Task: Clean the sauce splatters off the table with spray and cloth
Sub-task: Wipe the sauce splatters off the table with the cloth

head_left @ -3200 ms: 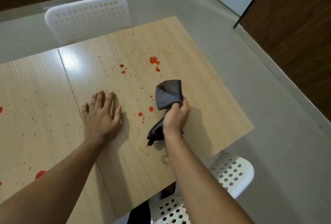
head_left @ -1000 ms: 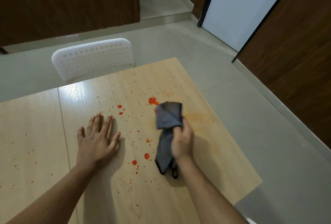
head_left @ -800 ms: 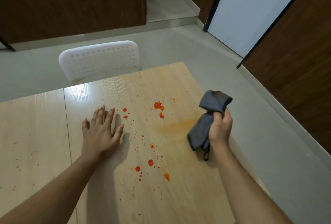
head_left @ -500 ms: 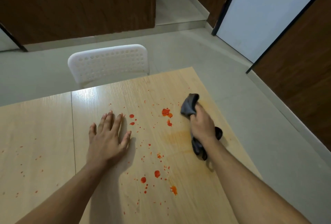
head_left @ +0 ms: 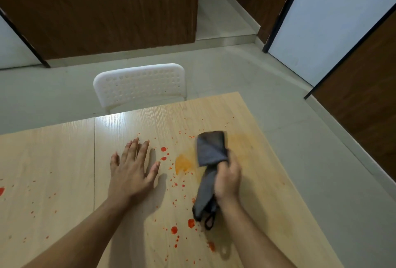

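Note:
My right hand (head_left: pixel 227 178) grips a bunched grey cloth (head_left: pixel 210 149) and holds it against the light wooden table (head_left: pixel 64 160). An orange smear (head_left: pixel 184 163) lies just left of the cloth, and a fainter smeared patch (head_left: pixel 242 141) spreads to its right. Red sauce drops (head_left: pixel 174 229) dot the wood near the table's front, with more (head_left: pixel 163 149) beside my left hand's fingers. My left hand (head_left: pixel 130 171) rests flat on the table, fingers spread. No spray bottle is in view.
A white perforated chair (head_left: pixel 139 85) stands against the table's far edge. A seam (head_left: pixel 94 160) splits the tabletop left of my left hand. The table's right edge (head_left: pixel 278 160) drops to a grey floor. Brown wall panels and a white door stand behind.
My right hand swept the cloth leftward over the big red blotches, turning them into an orange smear. The left hand stayed flat on the table.

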